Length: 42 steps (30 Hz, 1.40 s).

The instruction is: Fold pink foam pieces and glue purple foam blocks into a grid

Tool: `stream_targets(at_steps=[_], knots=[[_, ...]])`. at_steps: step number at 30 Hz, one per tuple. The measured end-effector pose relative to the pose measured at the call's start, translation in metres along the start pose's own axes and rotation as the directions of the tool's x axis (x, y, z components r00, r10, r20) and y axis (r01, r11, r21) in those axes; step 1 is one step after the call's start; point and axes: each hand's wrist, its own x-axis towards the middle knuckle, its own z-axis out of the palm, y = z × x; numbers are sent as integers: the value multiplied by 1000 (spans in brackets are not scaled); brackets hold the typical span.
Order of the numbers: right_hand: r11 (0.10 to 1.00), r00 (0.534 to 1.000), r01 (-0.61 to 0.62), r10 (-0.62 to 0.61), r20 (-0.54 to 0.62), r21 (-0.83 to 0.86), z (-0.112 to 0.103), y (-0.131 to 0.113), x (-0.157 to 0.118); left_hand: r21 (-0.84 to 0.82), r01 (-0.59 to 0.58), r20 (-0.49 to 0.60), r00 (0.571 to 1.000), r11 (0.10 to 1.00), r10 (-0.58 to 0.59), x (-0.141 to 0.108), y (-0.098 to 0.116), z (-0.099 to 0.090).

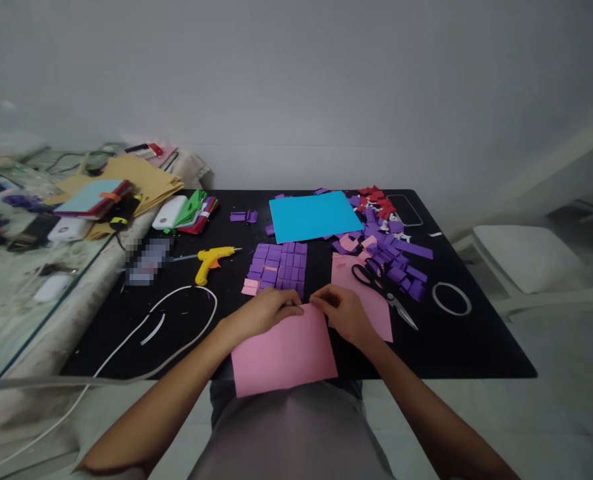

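A pink sheet (286,350) hangs over the table's front edge, close to my body. My left hand (271,311) is closed on its far edge, thumb on top. At the sheet's far right corner, my right hand (343,312) pinches it between thumb and fingers. Just beyond my hands lies a panel of purple squares (281,263) with a few pink ones. Another pink sheet (371,310) lies flat under my right hand's side, with black-handled scissors (389,295) resting across it. A blue sheet (316,217) lies farther back.
A yellow glue gun (211,260) lies to the left, near a looped white cable (215,310). Purple cut pieces (391,253) and red scraps (376,200) are heaped at the right. A tape ring (451,299) lies near the right edge. Folded coloured sheets (199,212) sit back left.
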Motion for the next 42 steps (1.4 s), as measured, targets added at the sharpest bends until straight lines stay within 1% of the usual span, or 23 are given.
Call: stream_targets(at_steps=[2,4,6,7,8,9,11,13,15,17,19,21,23,24,26,28,29,31,32,33,35,38,42], knots=[[997,999,-12,8,-48,-78,-3,10,-2,68,7,-50,999,998,-3,-9,-5,8],[984,995,18,-35,-93,-178,-3,18,-6,200,-3,-161,986,980,36,-23,-11,20],[949,977,105,-155,-149,-296,2,24,-13,353,4,-342,931,936,125,-37,-17,37],[920,956,168,-241,-170,-355,6,25,-18,406,-6,-396,900,914,182,-45,-19,46],[885,931,232,-323,-172,-402,11,26,-25,444,-37,-413,878,895,241,-52,-20,56],[849,912,299,-389,-133,-436,16,27,-33,473,-70,-400,871,878,285,-59,-21,64],[774,880,437,-473,40,-459,25,28,-51,523,-97,-344,885,847,314,-71,-21,75],[717,845,528,-496,199,-455,32,30,-69,553,-104,-294,904,826,311,-81,-22,79],[684,819,574,-489,301,-449,33,35,-85,558,-131,-258,911,820,321,-92,-24,79],[633,770,637,-515,376,-439,32,41,-97,542,-192,-237,899,818,368,-104,-26,81],[572,719,695,-566,404,-436,29,47,-105,529,-252,-244,869,810,430,-115,-28,86],[531,674,736,-633,381,-421,26,50,-108,530,-290,-267,835,797,481,-123,-26,91],[531,643,762,-689,334,-371,23,45,-107,536,-309,-289,807,785,515,-129,-20,90],[550,640,765,-705,305,-335,21,40,-105,540,-316,-299,795,780,529,-130,-16,85],[606,657,753,-717,234,-256,14,24,-98,545,-317,-312,782,776,539,-130,-6,66],[705,727,686,-672,142,-181,4,2,-87,507,-329,-348,768,797,538,-129,5,40],[751,766,643,-631,126,-148,-1,-10,-82,467,-348,-373,755,813,539,-128,10,25],[836,844,536,-533,57,-120,-11,-32,-70,372,-352,-403,772,859,491,-124,20,0],[886,892,450,-453,-3,-113,-15,-41,-65,317,-323,-424,793,892,438,-121,23,-10],[933,937,342,-347,-27,-107,-17,-47,-60,260,-289,-435,817,921,379,-118,26,-17],[973,975,220,-222,-21,-71,-18,-50,-50,161,-224,-445,853,961,273,-108,25,-23],[994,993,112,-112,-21,-3,-13,-34,-38,56,-129,-462,876,990,140,-91,10,-15],[989,995,99,-96,33,-106,-5,-2,-27,-79,-58,-368,930,995,25,-77,-19,2]])
